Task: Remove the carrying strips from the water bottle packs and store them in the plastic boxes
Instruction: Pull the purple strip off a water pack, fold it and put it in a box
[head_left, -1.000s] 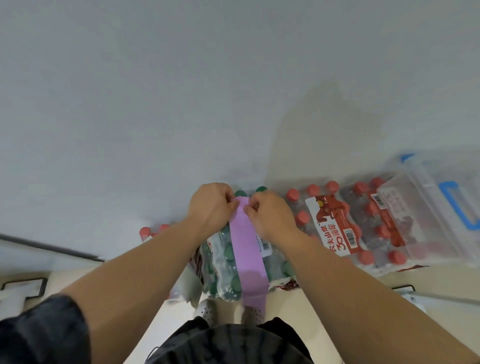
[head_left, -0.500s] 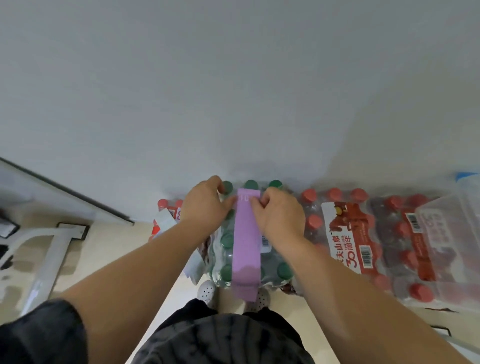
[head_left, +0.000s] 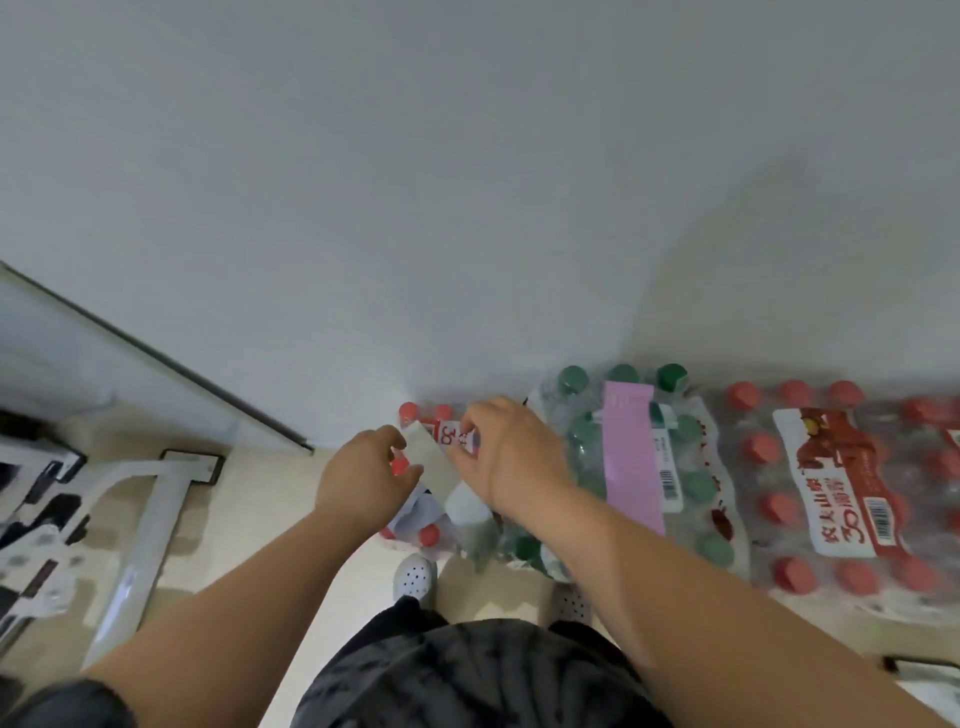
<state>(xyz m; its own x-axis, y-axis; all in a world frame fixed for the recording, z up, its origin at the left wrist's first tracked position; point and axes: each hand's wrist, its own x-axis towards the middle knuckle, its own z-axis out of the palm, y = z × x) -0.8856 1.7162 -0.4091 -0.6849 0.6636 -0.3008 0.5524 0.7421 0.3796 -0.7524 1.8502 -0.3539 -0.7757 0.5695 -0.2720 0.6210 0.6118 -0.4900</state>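
A pale carrying strip with a red-and-white printed end lies tilted over the leftmost red-capped bottle pack, between the two hands. The right hand has curled fingertips pinching the printed end. The left hand sets its thumb and forefinger, held apart, against the strip's left edge; whether they clamp it cannot be told. Just to the right stands a green-capped pack with a purple strip across its top, then another red-capped pack. All the packs sit on the floor against the wall.
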